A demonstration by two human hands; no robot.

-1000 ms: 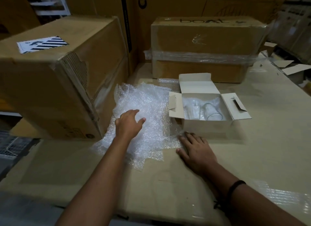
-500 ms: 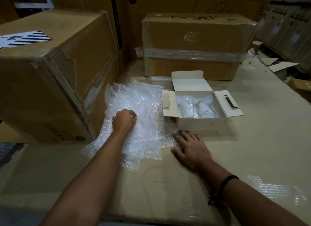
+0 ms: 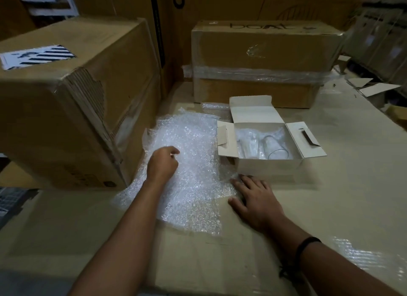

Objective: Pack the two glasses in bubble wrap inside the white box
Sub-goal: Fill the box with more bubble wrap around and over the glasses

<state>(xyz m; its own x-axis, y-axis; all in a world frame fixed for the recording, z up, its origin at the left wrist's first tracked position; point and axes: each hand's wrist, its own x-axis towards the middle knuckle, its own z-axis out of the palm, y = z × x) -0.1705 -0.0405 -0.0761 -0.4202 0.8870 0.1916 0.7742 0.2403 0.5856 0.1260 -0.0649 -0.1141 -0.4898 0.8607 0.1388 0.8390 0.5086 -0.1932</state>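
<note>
One white box (image 3: pixel 267 166) holds two glasses (image 3: pixel 274 149). Left of it lies one bubble wrap sheet (image 3: pixel 196 176). Two brown cartons (image 3: pixel 66 110) stand left of and behind it. Two hands: left hand (image 3: pixel 163 165), right hand (image 3: pixel 257 201).

- Bubble wrap (image 3: pixel 193 163), at 9 o'clock of the white box (image 3: pixel 268 169): clear plastic, bumpy, catching glints.
- White box: smooth, matt card.
- Glasses (image 3: pixel 275 149): clear, smooth glass.
- Left carton (image 3: pixel 86 93), 9 o'clock: matt brown cardboard, torn corner showing ribbed fluting.
- Far carton (image 3: pixel 264 44), 12 o'clock: brown cardboard, glossy clear film band.
</note>
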